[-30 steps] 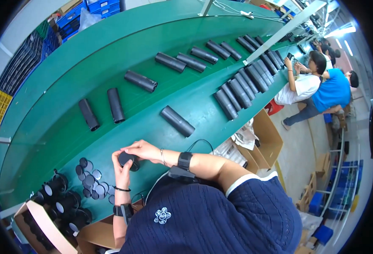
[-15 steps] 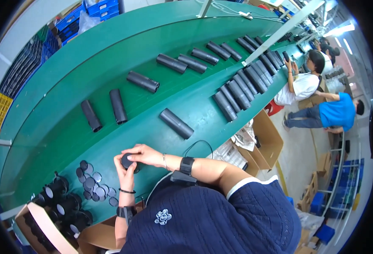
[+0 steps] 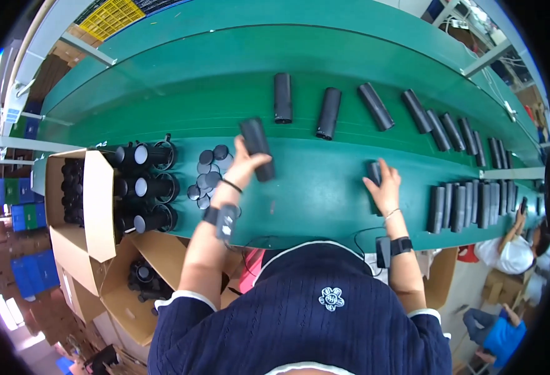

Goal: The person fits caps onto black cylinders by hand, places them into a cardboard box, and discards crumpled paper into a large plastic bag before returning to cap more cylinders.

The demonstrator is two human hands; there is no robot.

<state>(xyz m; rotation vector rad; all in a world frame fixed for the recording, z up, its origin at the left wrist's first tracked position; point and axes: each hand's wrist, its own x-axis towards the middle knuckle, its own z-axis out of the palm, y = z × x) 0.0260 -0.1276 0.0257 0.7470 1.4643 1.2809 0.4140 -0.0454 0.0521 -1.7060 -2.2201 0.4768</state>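
My left hand [image 3: 247,164] grips a black tube [image 3: 254,133] at the belt's near edge, its thumb and fingers on opposite sides. The tube is slightly tilted and a little blurred. To the right, my right hand [image 3: 387,190] has its thumb and fingers around another black tube [image 3: 374,170] over the green work surface; the palm and fingers hide part of it. Beside my left wrist lies a loose pile of round black discs [image 3: 207,179], some of them overlapping.
More black tubes [image 3: 328,112] lie along the green belt [image 3: 181,106] beyond the work surface. A close row of tubes [image 3: 458,207] stretches right. Black fittings with pale round faces [image 3: 153,187] stand left by an open carton [image 3: 98,212]. Co-workers [image 3: 506,253] are at far right.
My hands, earlier together on a round black cap, have moved apart, each now on its own tube. The view has swung left, bringing the carton and fittings further into sight.
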